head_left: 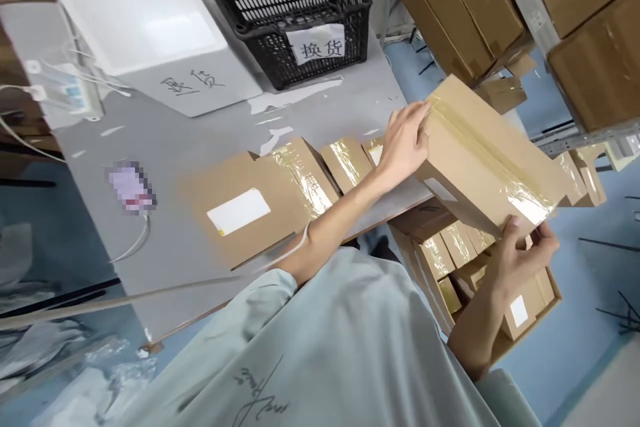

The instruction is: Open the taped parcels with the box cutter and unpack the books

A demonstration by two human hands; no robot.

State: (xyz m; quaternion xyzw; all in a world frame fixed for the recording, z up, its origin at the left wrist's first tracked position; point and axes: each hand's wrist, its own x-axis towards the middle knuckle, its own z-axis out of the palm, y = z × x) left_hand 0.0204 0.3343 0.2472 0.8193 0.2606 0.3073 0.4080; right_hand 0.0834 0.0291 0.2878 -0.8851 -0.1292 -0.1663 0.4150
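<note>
Between my two hands a taped cardboard box (480, 153) is held up in the air, right of the table. My left hand (404, 140) grips its far left end, fingers closed over the edge. At the near end, my right hand (525, 253) pinches the box by a lower corner, thumb on the taped face. Clear tape runs along the top, and a white label shows on its side. Beneath it, an open carton (553, 280) holds several smaller taped boxes. On the table lies a cardboard box (200, 207) with a white label.
A black plastic crate (305, 20) and a white bin (150, 13) stand at the back of the grey table (150, 280). More taped boxes (345, 163) sit by the table's edge. Large cartons (455, 7) are stacked back right. A white power strip (75, 90) with cables lies far left.
</note>
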